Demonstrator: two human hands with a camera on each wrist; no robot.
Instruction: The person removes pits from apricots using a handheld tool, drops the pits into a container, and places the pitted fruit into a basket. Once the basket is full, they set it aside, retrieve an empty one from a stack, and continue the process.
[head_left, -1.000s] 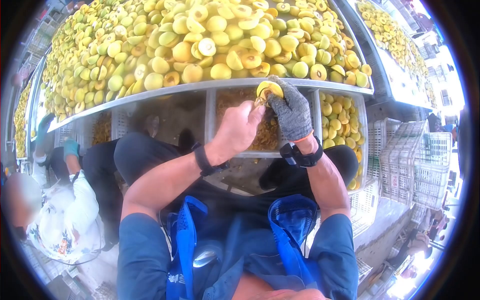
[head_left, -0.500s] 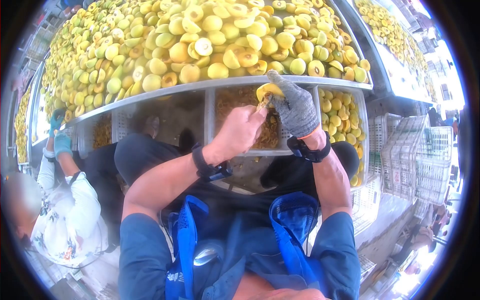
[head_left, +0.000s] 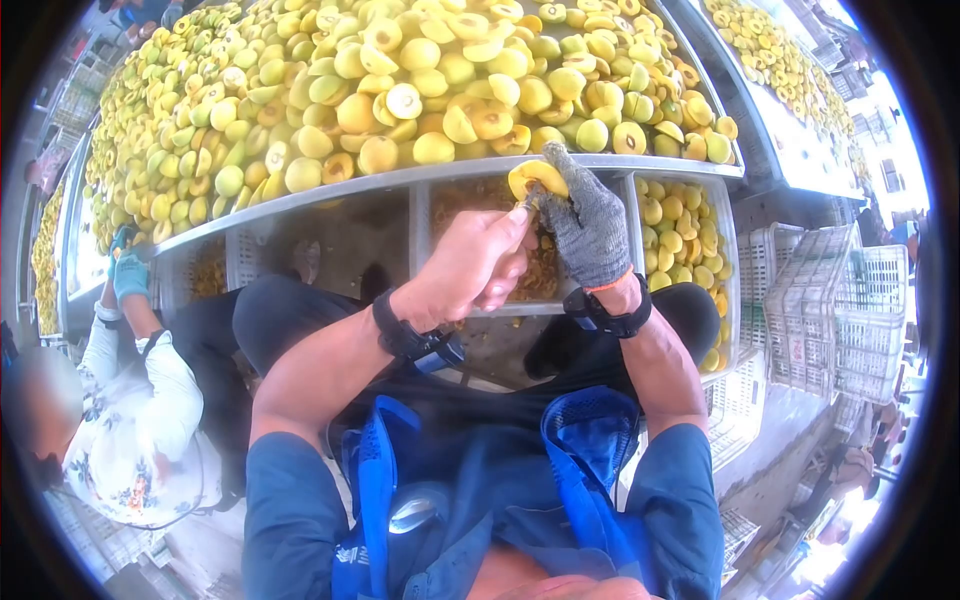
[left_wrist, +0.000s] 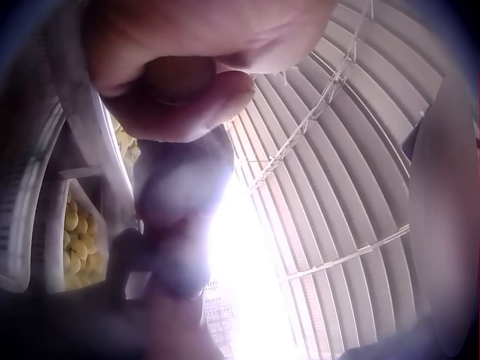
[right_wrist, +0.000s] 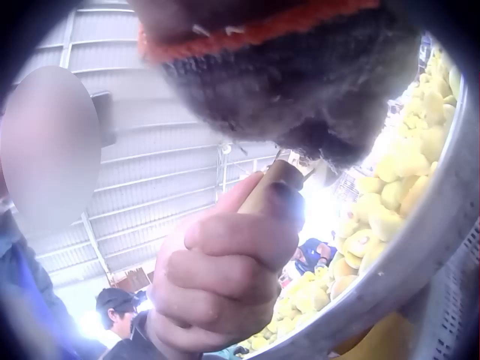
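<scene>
My bare left hand (head_left: 468,262) grips a pitting tool, its round wooden handle (right_wrist: 264,196) running through the curled fingers. The handle's butt end (left_wrist: 180,79) shows inside the fist in the left wrist view. The tool's narrow metal tip (head_left: 532,200) meets the cut side of a yellow peach half (head_left: 524,180). Holding that half is my right hand (head_left: 590,222), in a grey knitted glove with an orange cuff. One gloved finger points up past the fruit. In the right wrist view the glove hides the peach half.
Halved yellow peaches heap on a metal-rimmed table (head_left: 330,178) ahead. Below the hands stands a crate of brown scraps (head_left: 455,200); right of it, a crate of peach halves (head_left: 728,290). White crates (head_left: 810,320) stack at the right. A person in teal gloves (head_left: 130,275) works at left.
My left hand has rolled, so its lower fingers now show beneath the fist. The peach half has tilted, showing more of its face. At left, the teal-gloved hands have moved near the table edge.
</scene>
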